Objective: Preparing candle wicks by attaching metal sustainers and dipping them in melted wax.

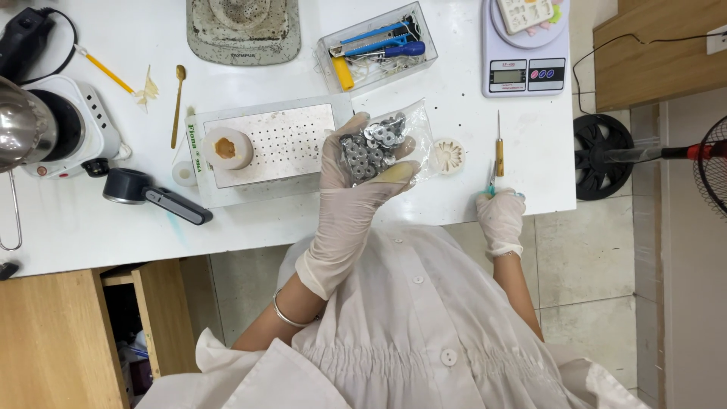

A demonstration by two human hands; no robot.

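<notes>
My left hand, in a white glove, is raised above the white table and holds a clear plastic bag of small metal discs in its palm. My right hand, also gloved, rests at the table's front edge on the right, its fingers closed on a small teal-tipped tool. A pick with a wooden handle lies just beyond that hand. A small white flower-shaped mould sits between the two hands.
A perforated metal tray carries a white cup-shaped mould. Behind it stand a clear box of cutters, a digital scale and a grey base. A hot plate is at left, a fan at right.
</notes>
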